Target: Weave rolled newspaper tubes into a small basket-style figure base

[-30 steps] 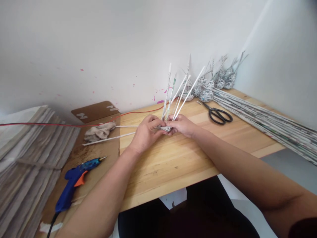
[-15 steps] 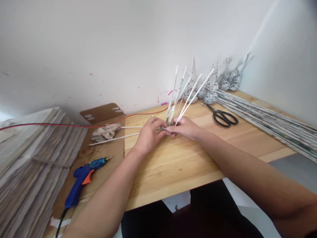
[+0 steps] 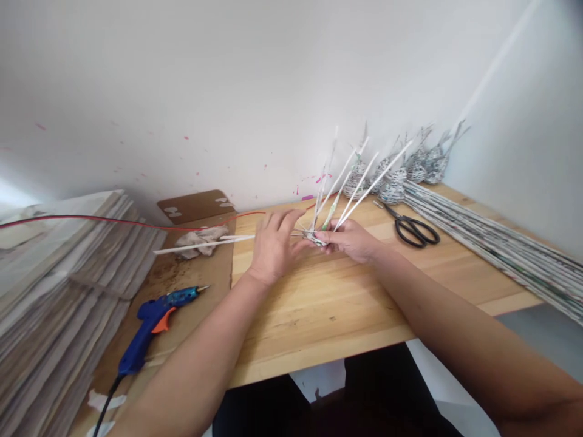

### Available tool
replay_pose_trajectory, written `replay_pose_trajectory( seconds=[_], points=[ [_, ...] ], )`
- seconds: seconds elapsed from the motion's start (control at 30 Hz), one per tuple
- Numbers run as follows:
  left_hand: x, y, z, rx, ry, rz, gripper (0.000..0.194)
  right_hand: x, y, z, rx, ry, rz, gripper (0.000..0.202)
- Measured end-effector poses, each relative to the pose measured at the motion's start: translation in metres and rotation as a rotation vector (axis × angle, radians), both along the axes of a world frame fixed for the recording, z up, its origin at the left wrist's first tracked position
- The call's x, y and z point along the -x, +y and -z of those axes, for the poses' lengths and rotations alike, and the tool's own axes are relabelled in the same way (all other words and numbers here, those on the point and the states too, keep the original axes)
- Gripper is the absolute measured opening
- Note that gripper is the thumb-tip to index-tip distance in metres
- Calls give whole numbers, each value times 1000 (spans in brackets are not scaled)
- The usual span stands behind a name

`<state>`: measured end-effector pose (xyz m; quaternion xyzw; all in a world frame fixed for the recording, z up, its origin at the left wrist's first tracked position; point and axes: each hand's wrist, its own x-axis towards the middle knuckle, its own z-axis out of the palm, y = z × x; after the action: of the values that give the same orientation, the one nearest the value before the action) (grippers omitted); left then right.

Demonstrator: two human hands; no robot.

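Between finger and thumb, my right hand (image 3: 353,241) grips a small woven paper piece (image 3: 315,237) just above the table. Rolled-paper sticks (image 3: 357,187) fan up and outward from it, and some are tinted green. Close by on its left, my left hand (image 3: 274,246) has its fingers lifted and spread, with the thumb near the woven edge. Two more paper sticks (image 3: 200,245) stretch leftward from behind this hand; their inner ends are hidden.
A blue glue gun (image 3: 152,325) and a crumpled cloth (image 3: 200,240) lie on cardboard at left, beside stacked newspapers (image 3: 86,291). Black scissors (image 3: 415,230) rest at right near a bundle of paper rolls (image 3: 492,243). Several woven paper pieces (image 3: 392,185) stand by the wall.
My left fingers have come off the woven piece and spread upward. The long sticks at left have swung closer together. My right hand keeps its grip, and the view has shifted slightly.
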<state>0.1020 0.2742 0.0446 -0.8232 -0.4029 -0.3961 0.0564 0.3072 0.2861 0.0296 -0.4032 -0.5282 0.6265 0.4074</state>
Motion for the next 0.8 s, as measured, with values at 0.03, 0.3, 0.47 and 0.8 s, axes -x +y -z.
replay_pose_trajectory(
  seconds=[0.03, 0.3, 0.47, 0.8],
  points=[
    [0, -3, -2, -61, -2, -16, 52, 0, 0, -1, 27, 54, 19, 34],
    [-7, -7, 3, 216, -126, 136, 22, -3, 3, -3, 87, 277, 43, 30],
    [-11, 1, 4, 532, -550, 126, 31, -2, 4, 0, 104, 297, 38, 30],
    [-9, -3, 0, 442, -408, 223, 55, 0, -1, -3, 104, 252, -61, 30]
  ],
)
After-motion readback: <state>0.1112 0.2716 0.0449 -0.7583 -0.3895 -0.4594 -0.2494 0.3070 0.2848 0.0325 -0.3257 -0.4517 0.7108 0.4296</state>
